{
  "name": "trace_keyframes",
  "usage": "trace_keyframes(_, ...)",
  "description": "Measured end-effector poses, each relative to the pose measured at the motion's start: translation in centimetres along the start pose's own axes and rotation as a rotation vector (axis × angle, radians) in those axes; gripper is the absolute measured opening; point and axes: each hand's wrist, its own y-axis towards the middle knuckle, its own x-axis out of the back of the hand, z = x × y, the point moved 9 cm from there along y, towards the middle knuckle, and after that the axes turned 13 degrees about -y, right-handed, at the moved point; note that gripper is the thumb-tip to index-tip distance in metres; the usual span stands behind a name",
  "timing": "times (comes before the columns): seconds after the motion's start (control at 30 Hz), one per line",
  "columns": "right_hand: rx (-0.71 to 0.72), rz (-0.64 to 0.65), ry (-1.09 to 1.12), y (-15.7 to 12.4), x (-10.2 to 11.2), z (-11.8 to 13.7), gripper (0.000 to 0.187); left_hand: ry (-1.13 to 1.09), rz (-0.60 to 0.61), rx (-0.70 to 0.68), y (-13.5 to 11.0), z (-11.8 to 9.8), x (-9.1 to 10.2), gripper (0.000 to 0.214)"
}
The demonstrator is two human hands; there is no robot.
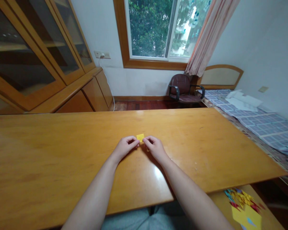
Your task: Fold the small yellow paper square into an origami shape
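A small yellow piece of paper (140,137) lies on the wooden table (62,143) near its middle. My left hand (124,147) pinches its left edge with curled fingers. My right hand (154,147) pinches its right edge the same way. Both hands rest on the tabletop, and their fingertips meet at the paper. Most of the paper's lower part is hidden by my fingers.
A lower surface at the bottom right holds coloured paper pieces (242,199) and a yellow sheet (247,218). Wooden cabinets with glass doors (38,57) stand to the left. Beyond the table are a dark red chair (183,89) and a bed (261,123).
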Motion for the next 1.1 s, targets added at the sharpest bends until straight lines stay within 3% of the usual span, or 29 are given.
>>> trace_keyframes(1.1,0.007,0.004,-0.012,-0.04,-0.08,0.07,0.028,-0.080,-0.020,0.036,0.05,0.20,-0.11,0.028)
